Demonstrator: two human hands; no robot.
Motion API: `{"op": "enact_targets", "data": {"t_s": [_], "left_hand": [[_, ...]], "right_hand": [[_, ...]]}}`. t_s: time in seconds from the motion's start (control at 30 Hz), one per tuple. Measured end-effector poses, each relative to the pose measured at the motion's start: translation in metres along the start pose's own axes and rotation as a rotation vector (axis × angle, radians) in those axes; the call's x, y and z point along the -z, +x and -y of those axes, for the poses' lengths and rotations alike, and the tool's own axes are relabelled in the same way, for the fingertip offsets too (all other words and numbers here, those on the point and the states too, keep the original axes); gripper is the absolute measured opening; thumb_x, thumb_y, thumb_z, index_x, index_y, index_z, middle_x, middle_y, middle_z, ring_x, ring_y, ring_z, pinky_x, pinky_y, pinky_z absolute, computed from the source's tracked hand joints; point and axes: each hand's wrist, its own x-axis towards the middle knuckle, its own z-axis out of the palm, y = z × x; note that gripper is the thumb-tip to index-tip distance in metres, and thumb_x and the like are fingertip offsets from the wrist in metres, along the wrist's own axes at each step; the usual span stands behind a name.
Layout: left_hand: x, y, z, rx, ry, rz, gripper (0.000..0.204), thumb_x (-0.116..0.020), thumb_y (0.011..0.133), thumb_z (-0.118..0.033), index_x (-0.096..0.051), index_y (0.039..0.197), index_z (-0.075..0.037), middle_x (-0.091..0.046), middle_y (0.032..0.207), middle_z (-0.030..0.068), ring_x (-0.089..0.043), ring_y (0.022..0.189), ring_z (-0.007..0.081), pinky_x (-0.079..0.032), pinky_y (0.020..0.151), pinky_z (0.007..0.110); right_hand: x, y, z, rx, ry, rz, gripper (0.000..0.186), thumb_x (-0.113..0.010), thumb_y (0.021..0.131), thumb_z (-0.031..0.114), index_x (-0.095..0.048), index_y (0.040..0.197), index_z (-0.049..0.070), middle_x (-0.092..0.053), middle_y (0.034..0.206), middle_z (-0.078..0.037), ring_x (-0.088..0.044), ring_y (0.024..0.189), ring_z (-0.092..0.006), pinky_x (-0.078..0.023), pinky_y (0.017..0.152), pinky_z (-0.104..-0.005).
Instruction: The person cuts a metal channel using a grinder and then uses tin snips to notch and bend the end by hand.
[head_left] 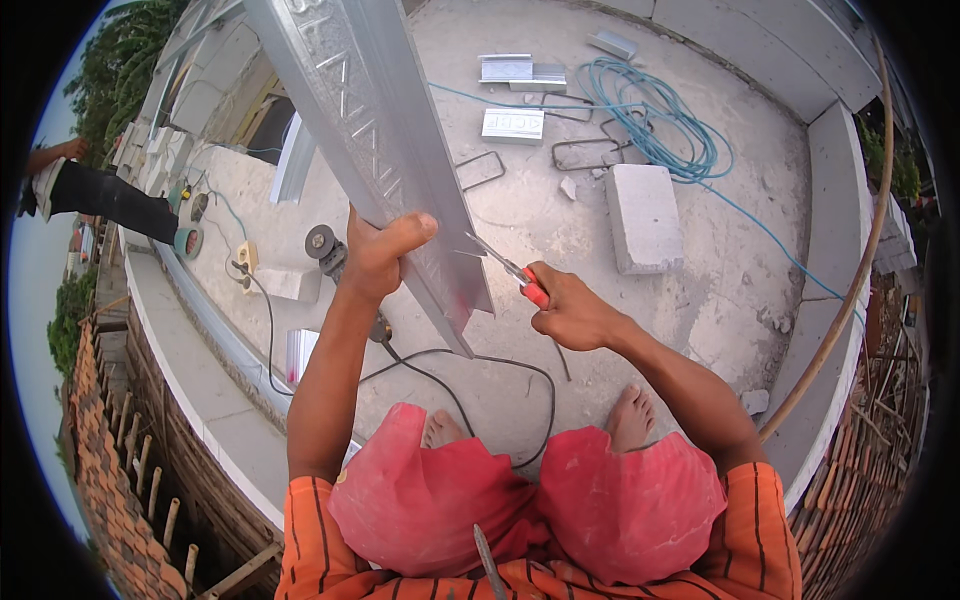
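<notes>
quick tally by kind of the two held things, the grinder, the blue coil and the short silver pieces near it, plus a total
long silver channel: 1
red-handled hand tool: 1
grinder: 1
blue coil: 1
short silver pieces: 4
total: 8

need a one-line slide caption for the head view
Left hand grips a long silver metal channel while the right hand holds red-handled metal snips at its edge.
</notes>
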Motion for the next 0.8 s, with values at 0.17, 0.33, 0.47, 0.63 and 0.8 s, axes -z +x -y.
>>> {"op": "enact_targets", "data": {"t_s": [0.17, 0.33, 0.47, 0.63, 0.8], "left_hand": [[0.034, 0.011, 0.007, 0.057, -0.118, 0.290, 0.079, -0.065, 0.070, -0.027, -0.042, 0.139, 0.004, -0.061, 0.111, 0.0150, -0.064, 0.106, 0.0278, -0.051, 0.094, 0.039], [0.007, 0.010, 0.013, 0.095, -0.098, 0.002, 0.057, -0.068, 0.074, -0.020, -0.054, 0.124, 0.004, -0.062, 0.108, 0.0118, -0.061, 0.099, 0.0206, -0.048, 0.090, 0.035], [-0.009, 0.008, 0.013, 0.046, -0.034, -0.119, 0.047, -0.069, 0.078, -0.017, -0.056, 0.119, 0.003, -0.061, 0.105, 0.0096, -0.060, 0.098, 0.0190, -0.047, 0.090, 0.034], [-0.008, 0.004, 0.015, 0.039, -0.093, -0.168, 0.041, -0.068, 0.078, -0.013, -0.056, 0.115, 0.001, -0.060, 0.103, 0.0085, -0.059, 0.096, 0.0178, -0.047, 0.088, 0.034], [-0.011, 0.002, 0.013, 0.025, -0.016, -0.165, 0.040, -0.068, 0.078, -0.015, -0.056, 0.112, 0.002, -0.060, 0.101, 0.0084, -0.059, 0.093, 0.0169, -0.047, 0.084, 0.034]], "right_hand": [[-0.008, -0.014, -0.006, 0.024, 0.318, 0.229, 0.033, -0.055, 0.067, 0.005, -0.044, 0.098, 0.003, -0.045, 0.076, -0.012, -0.042, 0.068, -0.0256, -0.039, 0.064, -0.0370], [-0.013, -0.002, -0.002, -0.046, 0.022, -0.104, 0.038, -0.060, 0.076, 0.007, -0.047, 0.110, -0.004, -0.058, 0.093, -0.024, -0.059, 0.085, -0.0384, -0.045, 0.075, -0.0465], [-0.016, 0.006, -0.008, 0.072, -0.277, -0.343, 0.040, -0.062, 0.082, 0.010, -0.046, 0.115, -0.006, -0.060, 0.099, -0.029, -0.060, 0.091, -0.0435, -0.046, 0.079, -0.0506], [-0.018, 0.009, -0.004, 0.081, -0.256, -0.346, 0.038, -0.063, 0.085, 0.013, -0.047, 0.114, -0.006, -0.060, 0.101, -0.029, -0.060, 0.092, -0.0440, -0.046, 0.080, -0.0505], [-0.017, 0.006, 0.006, -0.004, -0.165, -0.278, 0.038, -0.062, 0.085, 0.013, -0.048, 0.115, -0.007, -0.060, 0.103, -0.030, -0.061, 0.095, -0.0445, -0.047, 0.083, -0.0502]]}}
